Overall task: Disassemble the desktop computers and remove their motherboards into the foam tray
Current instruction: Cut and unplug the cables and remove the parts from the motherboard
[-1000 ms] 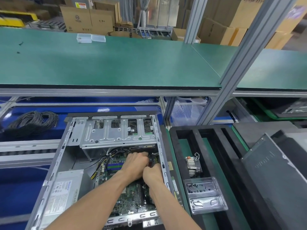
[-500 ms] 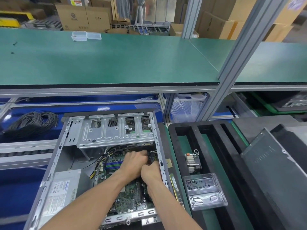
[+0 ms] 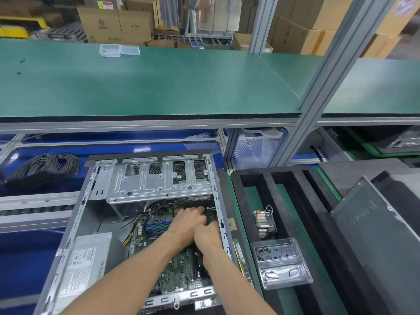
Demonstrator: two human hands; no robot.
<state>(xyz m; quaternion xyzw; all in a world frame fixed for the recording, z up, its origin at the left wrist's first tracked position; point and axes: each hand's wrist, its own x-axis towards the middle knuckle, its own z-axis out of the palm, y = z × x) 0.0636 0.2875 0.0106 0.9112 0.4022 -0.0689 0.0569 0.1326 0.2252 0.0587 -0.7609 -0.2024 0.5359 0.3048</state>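
With both hands' fingers curled on a dark connector (image 3: 208, 220) at the motherboard (image 3: 181, 264) edge, left hand (image 3: 185, 226) and right hand (image 3: 208, 236) should wiggle it straight out, sparing the board.

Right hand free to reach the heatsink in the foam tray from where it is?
Probably yes. The heatsink lies uncovered in the foam tray, beyond the case's side wall; the right hand must lift over that.

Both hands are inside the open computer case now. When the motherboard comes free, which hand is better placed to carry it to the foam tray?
Probably the right hand: it works at the case wall nearest the foam tray. The left hand lies farther in, over the motherboard.
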